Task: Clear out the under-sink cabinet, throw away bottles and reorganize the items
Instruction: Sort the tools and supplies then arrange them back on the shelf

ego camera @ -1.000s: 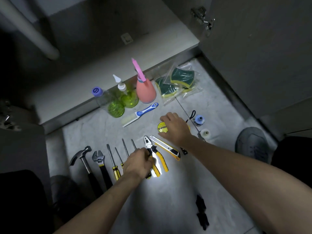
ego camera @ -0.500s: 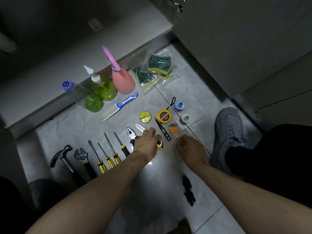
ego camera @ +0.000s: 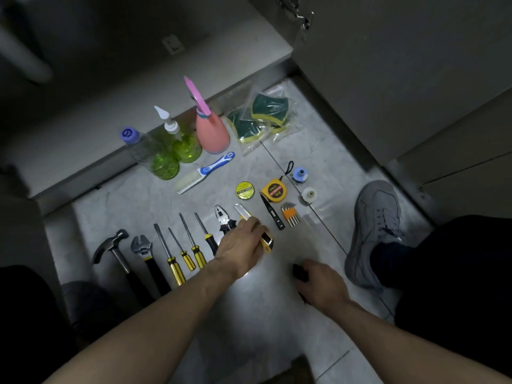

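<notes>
1. Lower centre: right hand (ego camera: pixel 322 284) lies over a black object (ego camera: pixel 300 273) on the floor (ego camera: pixel 277 342), fingers curled down onto it. Grip looks closed on it, but most of the object is hidden.
2. Just above, left hand (ego camera: pixel 241 245) rests on the knife (ego camera: pixel 267 239), a yellow utility cutter; fingers are bent over its body, blade end poking out toward upper left. Pliers (ego camera: pixel 223 220) lie touching the hand's left side.
3. Right edge: grey shoe (ego camera: pixel 374 231), dark trouser leg behind it.
4. Left of the pliers, a row running to the left edge: four screwdrivers (ego camera: pixel 191 245) with yellow-black handles, wrench (ego camera: pixel 142 249), hammer (ego camera: pixel 110 245). All parallel, tips pointing up-frame.
5. Above the hands, centre-right: tweezers (ego camera: pixel 271 212), hex keys (ego camera: pixel 289 216), tape measure (ego camera: pixel 274 191), yellow tape tin (ego camera: pixel 244 190), white roll (ego camera: pixel 309 195), blue spool (ego camera: pixel 299 173).
6. Centre: brush (ego camera: pixel 205 173), blue-white handle, lying flat.
7. Upper centre, against the cabinet ledge (ego camera: pixel 83 162): two green bottles (ego camera: pixel 163 159), side by side, then a pink sprayer (ego camera: pixel 212 134) to the right, upright. Bagged sponges (ego camera: pixel 260 115) lie right of the sprayer.
8. Top: the cabinet's interior is dark; open door (ego camera: pixel 401 65) at upper right.
</notes>
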Action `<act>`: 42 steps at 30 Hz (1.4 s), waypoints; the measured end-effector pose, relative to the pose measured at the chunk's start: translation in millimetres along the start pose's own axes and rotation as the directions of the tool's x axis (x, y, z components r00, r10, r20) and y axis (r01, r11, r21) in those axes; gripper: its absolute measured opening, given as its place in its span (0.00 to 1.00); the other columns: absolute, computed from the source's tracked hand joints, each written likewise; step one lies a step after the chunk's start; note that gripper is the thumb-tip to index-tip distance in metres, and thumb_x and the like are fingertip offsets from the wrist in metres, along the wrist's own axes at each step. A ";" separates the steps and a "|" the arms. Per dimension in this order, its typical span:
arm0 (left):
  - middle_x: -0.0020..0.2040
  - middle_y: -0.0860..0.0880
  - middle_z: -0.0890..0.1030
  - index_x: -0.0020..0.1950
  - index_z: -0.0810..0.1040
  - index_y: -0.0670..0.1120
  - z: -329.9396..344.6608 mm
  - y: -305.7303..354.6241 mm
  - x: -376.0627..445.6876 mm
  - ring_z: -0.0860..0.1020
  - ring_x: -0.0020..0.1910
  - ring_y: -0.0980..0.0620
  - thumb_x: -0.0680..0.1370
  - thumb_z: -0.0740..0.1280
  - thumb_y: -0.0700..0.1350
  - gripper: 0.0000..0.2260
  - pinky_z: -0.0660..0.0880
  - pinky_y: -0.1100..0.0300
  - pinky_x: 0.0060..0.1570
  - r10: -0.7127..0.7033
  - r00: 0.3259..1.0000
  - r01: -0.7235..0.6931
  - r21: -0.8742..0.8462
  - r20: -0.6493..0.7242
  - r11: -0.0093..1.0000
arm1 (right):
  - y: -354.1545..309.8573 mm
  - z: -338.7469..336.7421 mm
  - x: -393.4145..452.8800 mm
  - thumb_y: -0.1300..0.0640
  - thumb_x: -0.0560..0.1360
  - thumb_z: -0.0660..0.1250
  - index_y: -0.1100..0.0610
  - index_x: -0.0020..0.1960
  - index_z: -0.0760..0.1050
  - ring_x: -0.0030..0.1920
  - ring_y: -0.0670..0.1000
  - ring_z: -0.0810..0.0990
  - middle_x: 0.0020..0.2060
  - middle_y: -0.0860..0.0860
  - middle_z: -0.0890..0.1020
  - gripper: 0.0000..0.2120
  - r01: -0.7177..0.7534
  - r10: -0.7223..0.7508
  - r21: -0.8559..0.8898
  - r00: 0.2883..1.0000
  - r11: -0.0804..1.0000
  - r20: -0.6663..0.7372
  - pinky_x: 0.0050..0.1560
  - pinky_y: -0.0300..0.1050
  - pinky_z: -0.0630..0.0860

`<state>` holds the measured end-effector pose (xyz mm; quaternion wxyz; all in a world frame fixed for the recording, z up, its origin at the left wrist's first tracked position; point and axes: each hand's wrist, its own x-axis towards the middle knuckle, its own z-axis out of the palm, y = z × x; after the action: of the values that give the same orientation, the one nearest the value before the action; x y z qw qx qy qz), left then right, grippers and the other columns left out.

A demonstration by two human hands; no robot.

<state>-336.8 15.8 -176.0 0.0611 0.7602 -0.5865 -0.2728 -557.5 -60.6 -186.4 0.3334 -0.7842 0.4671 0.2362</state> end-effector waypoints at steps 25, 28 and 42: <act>0.54 0.47 0.82 0.56 0.78 0.51 -95.5 -149.6 -31.7 0.80 0.54 0.43 0.77 0.63 0.49 0.09 0.77 0.54 0.50 -0.786 0.593 0.674 -0.428 -0.172 0.602 | -229.3 -72.7 204.7 0.64 0.74 0.65 0.55 0.59 0.77 0.59 0.56 0.73 0.56 0.53 0.76 0.15 0.624 -0.687 -0.468 0.725 0.626 0.049 0.47 0.46 0.67; 0.58 0.47 0.81 0.61 0.77 0.50 -107.6 -152.5 -30.3 0.79 0.57 0.42 0.78 0.63 0.50 0.13 0.76 0.52 0.56 -0.821 0.546 0.679 -0.486 -0.165 0.549 | -228.5 -88.9 194.7 0.60 0.75 0.64 0.53 0.59 0.77 0.58 0.54 0.74 0.54 0.51 0.78 0.13 0.635 -0.679 -0.361 0.734 0.683 0.007 0.46 0.45 0.68; 0.60 0.49 0.79 0.64 0.76 0.53 -246.9 -171.5 -1.0 0.78 0.59 0.45 0.72 0.72 0.52 0.21 0.74 0.56 0.58 -0.761 0.588 0.543 -0.563 -0.274 0.623 | -363.0 -204.8 133.3 0.61 0.77 0.65 0.53 0.75 0.68 0.66 0.57 0.76 0.66 0.54 0.78 0.26 0.579 -0.644 -0.294 0.728 0.761 -0.235 0.66 0.52 0.72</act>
<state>-69.6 12.9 -38.2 0.2621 0.9341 -0.1462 -0.1932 -162.0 -165.6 -31.1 0.2310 -0.9512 0.2027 0.0271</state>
